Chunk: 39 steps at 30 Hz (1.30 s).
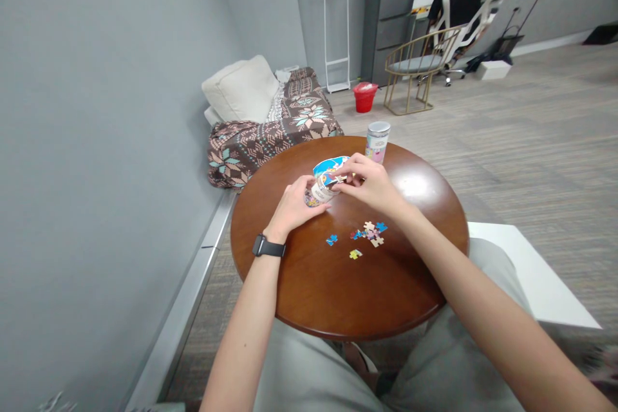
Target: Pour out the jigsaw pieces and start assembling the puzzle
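Observation:
My left hand (295,205) is wrapped around a small printed tin (319,192), which is tilted with its open end toward the right. At that end, my right hand (369,181) has its fingers pinched together; what is between them is too small to make out. Just behind the tin, partly covered by my fingers, lies a blue picture card (328,164). Several loose jigsaw puzzle pieces (371,233) lie on the round wooden table (309,290) in front of my hands. One yellow piece (355,254) and a blue piece (331,240) lie apart from the cluster.
A second tin (378,141) with a silver lid stands upright at the table's far side. Beyond are a couch with a patterned cover (309,109), a red bin (365,98) and a gold-framed chair (420,67). A person sits farther back. The wall (96,141) runs along the left.

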Each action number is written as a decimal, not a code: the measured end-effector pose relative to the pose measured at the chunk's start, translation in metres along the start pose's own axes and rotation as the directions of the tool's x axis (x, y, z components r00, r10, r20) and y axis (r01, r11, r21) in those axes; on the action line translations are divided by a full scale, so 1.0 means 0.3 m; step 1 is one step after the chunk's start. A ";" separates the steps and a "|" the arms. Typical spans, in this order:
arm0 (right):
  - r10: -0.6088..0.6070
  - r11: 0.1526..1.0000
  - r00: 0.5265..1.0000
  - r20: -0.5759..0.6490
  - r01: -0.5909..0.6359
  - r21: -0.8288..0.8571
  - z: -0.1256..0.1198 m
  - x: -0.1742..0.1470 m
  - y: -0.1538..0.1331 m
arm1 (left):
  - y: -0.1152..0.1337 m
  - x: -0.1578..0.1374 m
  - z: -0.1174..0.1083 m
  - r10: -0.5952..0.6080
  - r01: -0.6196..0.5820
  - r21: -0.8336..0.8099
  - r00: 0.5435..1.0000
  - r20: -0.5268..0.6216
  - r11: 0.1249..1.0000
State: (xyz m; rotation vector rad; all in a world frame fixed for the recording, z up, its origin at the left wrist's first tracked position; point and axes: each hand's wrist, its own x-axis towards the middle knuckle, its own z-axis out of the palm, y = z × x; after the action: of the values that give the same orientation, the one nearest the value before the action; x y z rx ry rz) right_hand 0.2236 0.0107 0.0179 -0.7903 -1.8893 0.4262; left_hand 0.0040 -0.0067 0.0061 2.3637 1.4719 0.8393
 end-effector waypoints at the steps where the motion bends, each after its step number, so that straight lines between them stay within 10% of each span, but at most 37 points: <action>1: 0.005 1.000 1.000 0.001 -0.005 0.000 0.001 0.000 -0.002 | 0.001 0.000 0.000 -0.003 0.003 0.002 1.000 0.000 1.000; 9: 0.147 0.989 0.982 0.121 -0.145 -0.033 -0.014 0.001 -0.012 | -0.004 0.004 0.002 -0.039 0.039 -0.042 0.999 -0.011 0.998; 14: 0.118 0.993 0.756 0.644 -0.085 -0.082 0.004 -0.031 -0.012 | -0.018 0.007 0.007 -0.086 0.084 -0.092 0.996 -0.012 0.992; 22: 0.008 0.999 0.546 0.838 -0.048 0.022 0.076 -0.055 -0.013 | -0.005 0.008 0.001 -0.103 0.102 -0.077 0.995 -0.010 0.992; 35: 0.143 0.980 0.500 0.854 -0.192 -0.052 0.048 -0.050 -0.051 | -0.020 0.012 0.011 -0.063 0.061 -0.081 0.998 -0.024 0.995; 39: 0.023 0.987 0.658 0.752 -0.133 0.086 0.031 -0.040 -0.054 | -0.024 0.012 0.011 -0.050 0.048 -0.084 0.999 -0.018 0.995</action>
State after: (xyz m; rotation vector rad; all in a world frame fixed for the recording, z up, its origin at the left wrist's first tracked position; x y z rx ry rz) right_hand 0.2133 -0.0090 0.0156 -0.6459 -2.5600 1.0589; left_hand 0.0017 0.0000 0.0014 2.2563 1.4670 0.8961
